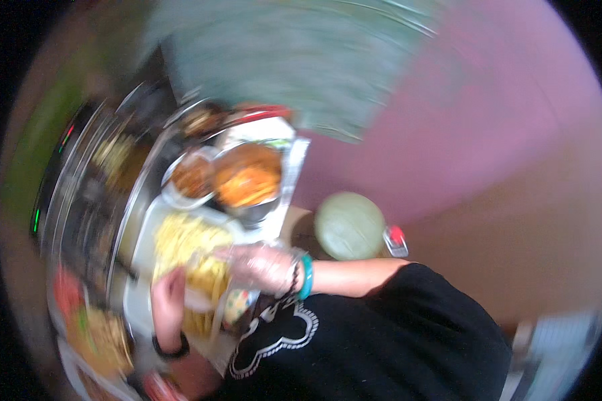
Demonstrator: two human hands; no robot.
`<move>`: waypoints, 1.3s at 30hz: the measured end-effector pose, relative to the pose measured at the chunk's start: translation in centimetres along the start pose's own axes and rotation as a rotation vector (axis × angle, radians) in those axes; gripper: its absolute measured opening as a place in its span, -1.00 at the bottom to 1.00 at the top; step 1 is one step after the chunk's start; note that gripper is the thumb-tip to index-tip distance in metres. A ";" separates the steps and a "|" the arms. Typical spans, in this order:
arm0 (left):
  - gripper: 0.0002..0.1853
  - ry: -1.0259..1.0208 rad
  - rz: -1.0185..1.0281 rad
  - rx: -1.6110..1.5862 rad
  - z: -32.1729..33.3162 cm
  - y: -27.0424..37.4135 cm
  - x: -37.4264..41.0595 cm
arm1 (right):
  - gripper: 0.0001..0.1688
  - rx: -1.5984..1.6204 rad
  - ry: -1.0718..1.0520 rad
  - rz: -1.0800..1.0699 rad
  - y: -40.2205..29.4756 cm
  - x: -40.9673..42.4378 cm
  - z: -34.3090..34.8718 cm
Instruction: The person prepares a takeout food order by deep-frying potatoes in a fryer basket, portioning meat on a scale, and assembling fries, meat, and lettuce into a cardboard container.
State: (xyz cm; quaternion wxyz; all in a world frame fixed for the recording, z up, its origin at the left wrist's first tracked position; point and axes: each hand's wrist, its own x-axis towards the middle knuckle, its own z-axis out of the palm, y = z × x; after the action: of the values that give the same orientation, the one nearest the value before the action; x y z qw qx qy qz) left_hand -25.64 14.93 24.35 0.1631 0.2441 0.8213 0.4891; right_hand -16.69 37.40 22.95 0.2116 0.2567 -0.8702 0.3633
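A white rectangular tub point(139, 245) lies before me, heaped with pale yellow strips of food point(188, 235), perhaps noodles or cut potato. Over its near side is my right hand point(261, 265), in a clear plastic glove with a teal bangle at the wrist. Its fingertips reach the yellow strips; blur hides whether they grip any. My left hand point(169, 295), with a black wristband, is at the tub's lower left part with fingers curled. A whitish blurred thing point(198, 301) shows beside it, and I cannot tell whether the hand holds it.
Beyond the tub stand a bowl of reddish-brown food point(190, 175) and a metal pot of orange food point(248, 188). Metal counter rails point(130, 215) run along the left. A patterned container point(238, 305) sits near my right wrist. A round pale-green stool top point(349, 225) is at right.
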 end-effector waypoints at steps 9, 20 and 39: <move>-0.56 -1.122 0.174 -0.215 18.3 12.5 1.8 | -0.66 -0.346 0.372 0.752 -14.3 -21.7 -10.5; -0.57 -1.470 0.290 -0.124 32.4 17.8 -10.8 | -0.70 -1.072 0.838 1.950 -46.3 -52.5 -21.0; -0.64 -1.368 0.194 0.056 46.9 19.1 -24.8 | -0.65 -1.604 1.195 1.825 -49.6 -83.1 -48.2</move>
State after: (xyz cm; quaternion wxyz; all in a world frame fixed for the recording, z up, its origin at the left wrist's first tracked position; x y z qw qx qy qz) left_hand 23.23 42.62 19.97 0.5938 0.5740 0.5207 0.2164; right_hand 86.57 67.51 34.00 0.3298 -0.7966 -0.4753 -0.1752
